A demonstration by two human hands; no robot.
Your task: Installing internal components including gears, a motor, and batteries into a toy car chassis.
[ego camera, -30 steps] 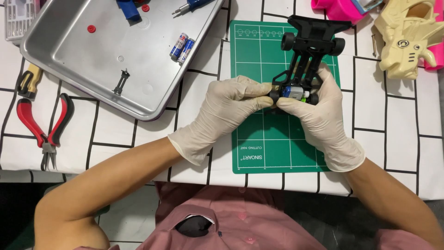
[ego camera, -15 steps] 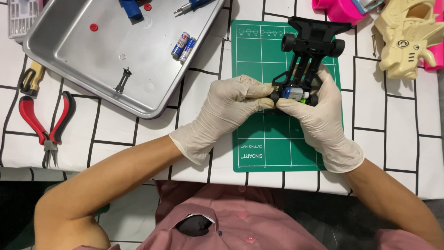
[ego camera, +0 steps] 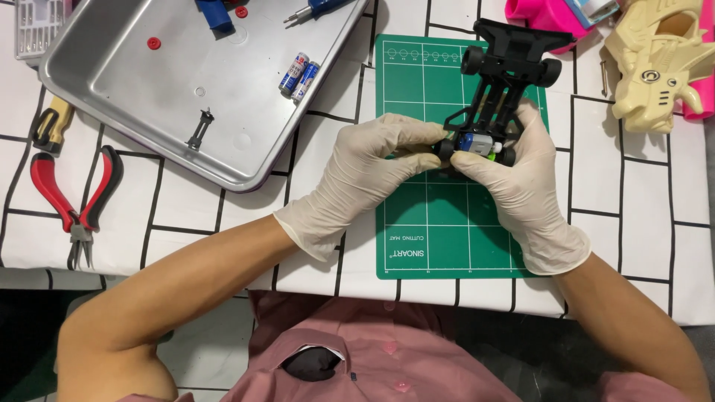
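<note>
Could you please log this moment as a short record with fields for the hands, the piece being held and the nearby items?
left hand: gloved, gripping near end of toy car chassis
right hand: gloved, gripping same end
toy car chassis: black, over green cutting mat
metal tray: holds two batteries
pliers: red-handled, left of tray

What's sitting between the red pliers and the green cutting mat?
In the head view, the near corner of the metal tray and bare tiled tablecloth lie between the red pliers and the green cutting mat; the left hand reaches across beside the mat.
</note>
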